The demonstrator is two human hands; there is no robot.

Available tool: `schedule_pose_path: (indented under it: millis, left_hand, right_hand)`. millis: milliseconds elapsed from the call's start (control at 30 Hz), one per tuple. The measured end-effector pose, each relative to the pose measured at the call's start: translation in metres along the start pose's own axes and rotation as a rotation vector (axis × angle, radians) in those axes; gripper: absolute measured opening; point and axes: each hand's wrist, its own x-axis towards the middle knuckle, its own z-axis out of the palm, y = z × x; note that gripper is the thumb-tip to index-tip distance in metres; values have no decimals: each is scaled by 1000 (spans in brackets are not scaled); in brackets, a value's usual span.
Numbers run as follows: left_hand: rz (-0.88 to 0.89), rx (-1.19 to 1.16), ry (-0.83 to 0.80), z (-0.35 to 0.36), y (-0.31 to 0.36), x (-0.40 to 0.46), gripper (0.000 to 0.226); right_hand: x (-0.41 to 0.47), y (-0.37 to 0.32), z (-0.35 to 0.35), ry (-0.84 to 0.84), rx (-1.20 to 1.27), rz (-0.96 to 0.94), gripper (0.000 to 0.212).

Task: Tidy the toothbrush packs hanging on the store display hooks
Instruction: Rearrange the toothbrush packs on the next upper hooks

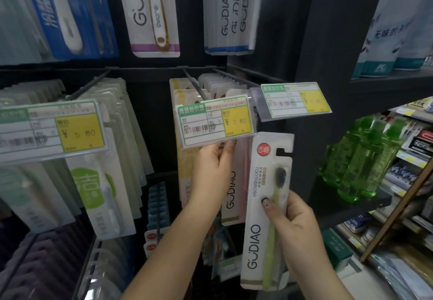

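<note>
My right hand point(296, 224) grips a white GUDIAO toothbrush pack point(262, 206) with a green-handled, dark-bristled brush, held upright and off the hooks, below the right price tag point(296, 99). My left hand point(213, 166) reaches up under the middle price tag point(214, 119), fingers on the packs hanging from the middle hook point(194, 84). A pink-brush GUDIAO pack point(232, 194) hangs just behind my left wrist, beside yellow packs point(185, 166).
Green-and-white toothbrush packs point(98, 182) hang on the left hooks behind a price tag point(51, 128). More packs hang above point(152, 13). Green bottles point(360, 159) stand on a dark shelf to the right. Lower hooks carry blue items point(157, 206).
</note>
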Motion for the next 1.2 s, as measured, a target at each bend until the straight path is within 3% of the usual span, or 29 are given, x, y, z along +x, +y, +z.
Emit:
schedule_pose_path:
  millis: [167, 267, 467, 600, 867, 1200]
  left_hand:
    - [-91, -46, -12, 0, -8, 4, 24]
    - [-165, -121, 29, 2, -7, 8, 42]
    - [-158, -70, 51, 4, -15, 10, 40]
    - [-133, -78, 56, 7, -12, 13, 17]
    - [-259, -151, 85, 8, -22, 20, 18]
    - [-116, 1, 76, 0, -23, 12, 17]
  right_hand:
    - [18, -19, 3, -229, -109, -37, 15]
    - [30, -29, 7, -280, -192, -71, 20]
    - [50, -41, 16, -268, -222, -107, 17]
    - [57, -42, 24, -228, -196, -95, 17]
    - [62, -31, 35, -175, -67, -55, 14]
    - [64, -20, 35, -123, -13, -99, 11]
